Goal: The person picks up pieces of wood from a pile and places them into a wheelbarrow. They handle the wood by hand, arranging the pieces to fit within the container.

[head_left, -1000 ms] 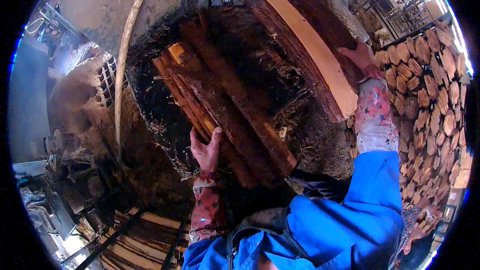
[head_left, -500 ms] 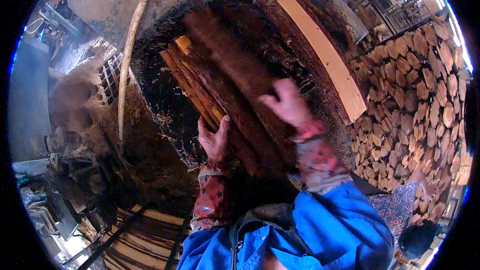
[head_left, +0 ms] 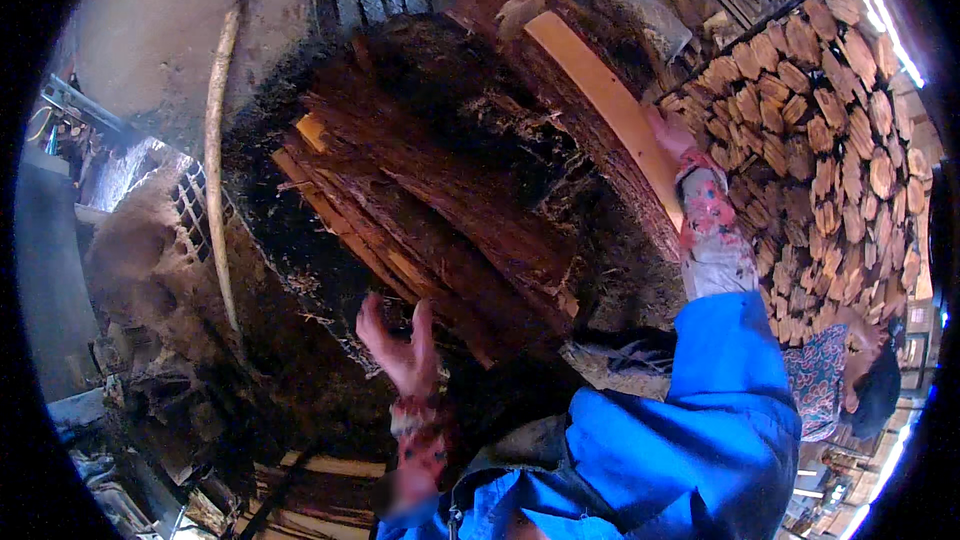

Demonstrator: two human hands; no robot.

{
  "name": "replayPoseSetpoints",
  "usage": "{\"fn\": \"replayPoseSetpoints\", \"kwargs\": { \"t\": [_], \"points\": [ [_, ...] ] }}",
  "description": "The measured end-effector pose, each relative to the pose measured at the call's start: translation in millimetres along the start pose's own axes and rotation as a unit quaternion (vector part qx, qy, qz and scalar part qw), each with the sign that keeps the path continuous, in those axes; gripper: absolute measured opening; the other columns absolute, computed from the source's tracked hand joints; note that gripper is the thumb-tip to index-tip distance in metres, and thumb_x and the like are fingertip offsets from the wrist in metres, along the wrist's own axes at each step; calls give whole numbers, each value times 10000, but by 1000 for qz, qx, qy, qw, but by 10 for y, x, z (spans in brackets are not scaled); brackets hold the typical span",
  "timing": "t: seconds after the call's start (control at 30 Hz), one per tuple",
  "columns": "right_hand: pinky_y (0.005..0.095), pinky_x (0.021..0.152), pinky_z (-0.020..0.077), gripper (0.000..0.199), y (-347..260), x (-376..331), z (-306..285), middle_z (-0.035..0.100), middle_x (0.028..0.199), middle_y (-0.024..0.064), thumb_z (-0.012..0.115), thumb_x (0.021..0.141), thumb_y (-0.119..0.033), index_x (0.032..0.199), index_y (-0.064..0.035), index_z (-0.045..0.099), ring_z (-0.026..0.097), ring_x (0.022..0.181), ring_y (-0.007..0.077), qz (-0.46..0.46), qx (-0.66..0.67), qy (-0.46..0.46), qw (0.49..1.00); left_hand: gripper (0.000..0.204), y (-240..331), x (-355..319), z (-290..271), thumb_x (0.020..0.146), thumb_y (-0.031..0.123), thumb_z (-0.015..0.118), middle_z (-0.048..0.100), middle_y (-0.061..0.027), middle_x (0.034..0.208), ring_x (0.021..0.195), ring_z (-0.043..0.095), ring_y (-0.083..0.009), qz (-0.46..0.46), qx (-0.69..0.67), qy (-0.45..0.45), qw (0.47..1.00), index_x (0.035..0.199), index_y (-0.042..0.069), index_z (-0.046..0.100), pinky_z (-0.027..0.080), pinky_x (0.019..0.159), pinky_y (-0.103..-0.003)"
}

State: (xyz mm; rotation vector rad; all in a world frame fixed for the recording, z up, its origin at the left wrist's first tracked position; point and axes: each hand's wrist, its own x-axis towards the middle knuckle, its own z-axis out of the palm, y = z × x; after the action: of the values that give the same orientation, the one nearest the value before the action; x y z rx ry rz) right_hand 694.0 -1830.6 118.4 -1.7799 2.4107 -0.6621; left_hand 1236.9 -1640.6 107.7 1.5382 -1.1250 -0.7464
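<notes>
Left hand (head_left: pixel 403 358) is hovering open near planks (head_left: pixel 430 190); right hand (head_left: pixel 674 134), its grip unclear, is touching a pale slab (head_left: pixel 598 80); broad contact is likely steadying best.

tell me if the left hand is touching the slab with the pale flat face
Apart: the head view shows the left hand open, below and left of the pale-faced slab, with bark-covered wood pieces lying between them.
</notes>
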Motion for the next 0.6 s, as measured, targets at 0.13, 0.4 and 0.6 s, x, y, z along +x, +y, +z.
{"fn": "replayPoseSetpoints", "kwargs": {
  "t": [0.13,0.4,0.6],
  "points": [
    [473,800,510,794,607,299,238,645,1077,266,412,884,-698,1130,28,622,639,939,405,45,-16,-82,995,191,-168,-1058,-410,881,131,682,634,-62,899,827,565,-159,-215,-84,-307,923,1024,9,647,482,799,-320],
    [430,935,459,471,249,-343,144,645,1141,219,430,996,-413,1196,-23,604,598,1086,364,4,121,-131,984,383,-1817,-2232,-549,941,212,616,577,-101,1309,1128,572,-246,-313,93,-359,874,1282,42,580,449,1005,-347],
    [418,871,451,464,1152,-1240,905,646,1028,229,354,1006,-339,1077,49,598,600,950,342,30,221,-28,974,404,-1826,-2200,-428,954,247,574,563,-103,1320,1145,554,-249,-376,140,-280,872,1302,43,556,436,1014,-354]
  ]
}}
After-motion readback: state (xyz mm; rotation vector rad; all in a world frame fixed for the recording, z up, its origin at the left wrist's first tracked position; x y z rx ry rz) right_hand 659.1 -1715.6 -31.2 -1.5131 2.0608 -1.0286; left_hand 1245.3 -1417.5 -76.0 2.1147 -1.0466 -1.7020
